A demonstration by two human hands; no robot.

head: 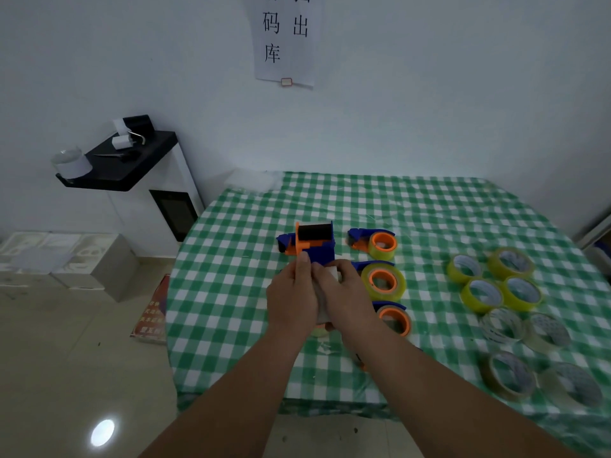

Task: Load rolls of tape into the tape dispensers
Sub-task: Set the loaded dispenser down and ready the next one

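We've got both hands together over the green checked tablecloth (pixel 231 292). Our left hand (pixel 291 292) and right hand (pixel 344 292) are curled around a blue-and-orange tape dispenser (pixel 310 242), though what's between the palms is hidden. Three loaded dispensers (pixel 380 279) sit just right of it, and loose tape rolls (pixel 496 279) lie further right.
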